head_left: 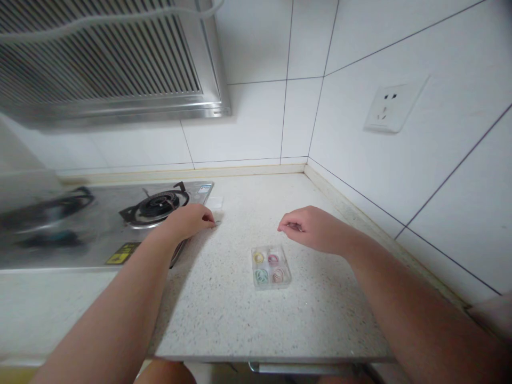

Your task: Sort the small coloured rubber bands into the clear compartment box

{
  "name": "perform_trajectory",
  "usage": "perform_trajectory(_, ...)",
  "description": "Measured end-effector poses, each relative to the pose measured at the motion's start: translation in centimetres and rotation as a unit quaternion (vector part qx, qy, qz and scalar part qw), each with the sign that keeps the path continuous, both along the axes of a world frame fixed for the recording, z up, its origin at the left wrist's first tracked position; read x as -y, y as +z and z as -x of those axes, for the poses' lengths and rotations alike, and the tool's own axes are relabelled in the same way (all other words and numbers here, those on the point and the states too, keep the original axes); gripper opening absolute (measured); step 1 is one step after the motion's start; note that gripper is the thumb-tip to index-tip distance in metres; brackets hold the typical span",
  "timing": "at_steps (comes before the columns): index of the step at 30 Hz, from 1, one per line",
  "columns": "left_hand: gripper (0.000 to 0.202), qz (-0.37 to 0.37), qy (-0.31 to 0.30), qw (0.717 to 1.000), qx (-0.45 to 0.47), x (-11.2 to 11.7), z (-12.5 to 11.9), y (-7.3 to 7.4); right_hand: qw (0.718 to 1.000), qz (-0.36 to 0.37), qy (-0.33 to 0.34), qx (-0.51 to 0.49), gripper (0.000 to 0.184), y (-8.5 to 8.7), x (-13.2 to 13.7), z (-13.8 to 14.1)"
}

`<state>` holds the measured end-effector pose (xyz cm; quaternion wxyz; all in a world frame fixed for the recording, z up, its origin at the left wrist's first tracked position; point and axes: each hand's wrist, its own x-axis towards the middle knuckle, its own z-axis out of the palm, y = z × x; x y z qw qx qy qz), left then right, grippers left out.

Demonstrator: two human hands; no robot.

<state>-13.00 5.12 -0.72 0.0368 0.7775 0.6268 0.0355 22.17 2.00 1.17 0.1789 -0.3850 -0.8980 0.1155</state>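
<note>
My left hand (194,220) is over the counter by the stove's right edge, its fingers pinched together. At its fingertips shows a small pale loop (217,223), too blurred to name exactly. On the right, my right hand (308,226) hovers above the counter with thumb and fingers closed; whatever they may hold is hidden. Between the hands and nearer to me sits a clear divided box (253,266). Its compartments hold small coloured bands: yellow (258,258), magenta (273,259), green (261,276) and pale pink (277,275).
A clear flat plastic piece (216,203) lies behind my left hand. The gas stove (100,213) with its burner (158,205) takes up the left. A range hood (120,64) hangs above it. Tiled walls meet behind the speckled counter (240,325); a socket (394,106) is at right.
</note>
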Motion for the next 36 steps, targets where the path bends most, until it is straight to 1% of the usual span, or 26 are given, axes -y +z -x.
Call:
perform_trajectory(4,0.024,-0.006,0.004,1.0,-0.006,0.3,-0.5,0.0,1.0,0.001,0.002,0.001,0.02,-0.2,-0.2,0.0)
perform_trajectory(8,0.021,-0.005,0.001,1.0,0.004,0.8,-1.1,0.4,1.0,0.001,0.002,0.004,0.021,-0.4,-0.3,-0.1)
perform_trajectory(11,0.021,-0.002,-0.017,0.999,0.035,1.5,-2.3,0.9,1.0,0.0,0.006,-0.003,0.021,-0.3,-0.2,-0.2)
perform_trajectory(13,0.022,0.0,-0.041,0.995,0.087,2.1,-3.7,1.1,1.0,0.006,0.011,-0.013,0.021,-0.2,-0.1,-0.1)
perform_trajectory(15,0.02,0.007,-0.071,0.973,0.219,2.8,-5.4,1.1,0.999,0.024,0.017,-0.039,0.02,-0.1,0.1,0.2)
perform_trajectory(17,0.017,0.001,-0.087,0.95,0.301,3.7,-7.2,1.0,0.995,0.05,0.023,-0.078,0.019,-0.1,0.4,0.7)
perform_trajectory(20,0.017,-0.008,-0.106,0.92,0.376,5.0,-9.4,0.9,0.986,0.09,0.035,-0.135,0.019,-0.3,0.7,1.4)
perform_trajectory(22,0.015,-0.01,-0.113,0.891,0.439,5.7,-10.6,0.8,0.978,0.112,0.048,-0.169,0.021,-0.3,0.8,1.7)
perform_trajectory(24,0.014,-0.015,-0.109,0.866,0.488,6.2,-11.4,0.7,0.971,0.114,0.057,-0.203,0.022,-0.3,1.0,1.8)
perform_trajectory(25,0.014,-0.02,-0.104,0.858,0.502,6.4,-11.7,0.7,0.968,0.108,0.057,-0.219,0.023,-0.2,1.1,1.7)
perform_trajectory(28,0.016,-0.048,-0.09,0.847,0.522,6.8,-12.3,0.6,0.962,0.096,0.054,-0.248,0.025,0.3,1.5,1.7)
perform_trajectory(31,0.016,-0.077,-0.091,0.837,0.535,7.4,-12.6,0.9,0.96,0.106,0.062,-0.25,0.025,0.6,1.9,1.8)
perform_trajectory(33,0.013,-0.103,-0.094,0.839,0.526,7.8,-12.7,1.0,0.96,0.112,0.065,-0.25,0.024,0.5,2.1,2.0)
perform_trajectory(36,0.008,-0.148,-0.105,0.853,0.49,8.2,-12.8,1.0,0.96,0.109,0.063,-0.25,0.021,0.3,2.1,2.2)
